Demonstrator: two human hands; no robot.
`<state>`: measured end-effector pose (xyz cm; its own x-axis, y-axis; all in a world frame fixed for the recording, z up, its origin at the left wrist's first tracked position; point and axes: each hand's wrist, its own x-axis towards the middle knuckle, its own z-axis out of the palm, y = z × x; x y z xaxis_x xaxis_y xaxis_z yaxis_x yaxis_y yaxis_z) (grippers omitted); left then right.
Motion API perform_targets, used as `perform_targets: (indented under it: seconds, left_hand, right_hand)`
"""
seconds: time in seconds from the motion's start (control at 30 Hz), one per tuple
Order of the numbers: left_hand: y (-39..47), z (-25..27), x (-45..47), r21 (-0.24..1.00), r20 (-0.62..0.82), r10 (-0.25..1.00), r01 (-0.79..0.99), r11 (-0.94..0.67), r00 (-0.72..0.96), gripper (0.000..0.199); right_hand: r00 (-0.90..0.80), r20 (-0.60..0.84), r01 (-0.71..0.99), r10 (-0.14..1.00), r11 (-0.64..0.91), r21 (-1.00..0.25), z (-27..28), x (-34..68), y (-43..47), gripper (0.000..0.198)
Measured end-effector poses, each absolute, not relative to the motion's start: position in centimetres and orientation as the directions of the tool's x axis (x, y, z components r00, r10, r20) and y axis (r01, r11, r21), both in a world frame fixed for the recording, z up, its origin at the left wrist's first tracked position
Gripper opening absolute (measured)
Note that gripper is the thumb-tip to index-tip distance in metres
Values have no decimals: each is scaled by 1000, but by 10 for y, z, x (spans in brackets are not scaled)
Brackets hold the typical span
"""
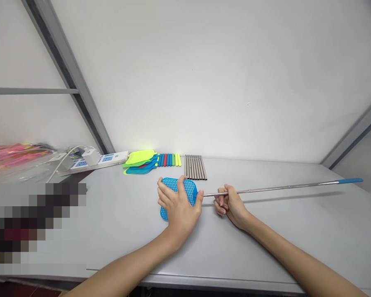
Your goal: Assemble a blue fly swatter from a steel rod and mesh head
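Note:
A fly swatter lies across the view, with a blue perforated head (190, 189), a long extended metal rod (267, 189) and a blue handle grip (350, 180) at the far right. My left hand (181, 204) grasps the head from above, its fingers over the far edge and its thumb by the neck. Between thumb and fingers, my right hand (230, 204) pinches the rod a little right of the head. The rod is held above the table, and its shadow falls below it. Part of the head is hidden under my left hand.
Swatter heads (140, 161) in yellow, green, blue and red are stacked at the back. Beside them lie rows of coloured grips (169, 160) and short metal tubes (196, 167). A power strip (111, 159) and bagged pink items (15, 159) are left on the grey table (117, 231).

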<state>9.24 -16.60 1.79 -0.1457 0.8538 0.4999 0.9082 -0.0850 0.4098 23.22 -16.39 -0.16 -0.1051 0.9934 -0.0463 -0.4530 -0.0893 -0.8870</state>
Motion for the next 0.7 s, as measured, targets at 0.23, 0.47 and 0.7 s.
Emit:
perform_targets:
  seconds: [0.23, 0.47, 0.7]
  left_hand:
    - [-168, 18, 94, 410, 544, 827, 905, -113, -143, 52]
    - [-168, 16, 94, 410, 534, 834, 906, -111, -140, 52]
    - [-169, 14, 97, 413, 549, 823, 903, -118, -144, 52]
  right_hand:
    - [-117, -38, -469, 992, -89, -879, -4, 233, -163, 45]
    - [-116, -13, -475, 993, -67, -878, -7, 231, -163, 46]
    - [-108, -28, -480, 994, -77, -874, -8, 232, -161, 46]
